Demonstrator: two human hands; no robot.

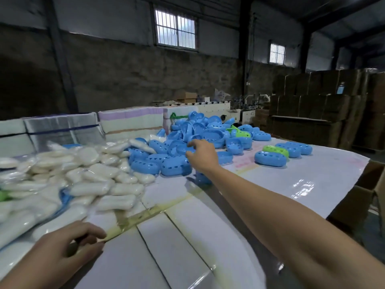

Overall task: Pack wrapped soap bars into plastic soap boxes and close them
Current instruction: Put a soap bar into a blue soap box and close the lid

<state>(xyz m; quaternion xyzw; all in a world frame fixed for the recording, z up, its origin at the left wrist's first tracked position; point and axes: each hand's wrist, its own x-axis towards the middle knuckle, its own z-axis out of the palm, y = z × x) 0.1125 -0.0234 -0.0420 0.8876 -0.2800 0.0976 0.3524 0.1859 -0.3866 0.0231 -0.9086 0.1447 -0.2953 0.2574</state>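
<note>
Dozens of wrapped soap bars (87, 180) heaped at worktop (291, 184) left edge. Left hand (68, 245) beside them, loosely curled, holding nothing. Bare glossy stretch mid-worktop. Right hand (200, 154) reaching into blue soap boxes (187, 142), fingers spread, nothing grasped. Closed boxes (270, 158) near right edge.

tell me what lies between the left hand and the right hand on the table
In the head view, bare glossy tabletop with a yellowish tape strip separates the left hand from the right hand.

heaped blue soap boxes (200, 138), wrapped white soap bars (87, 180) piled left
</note>
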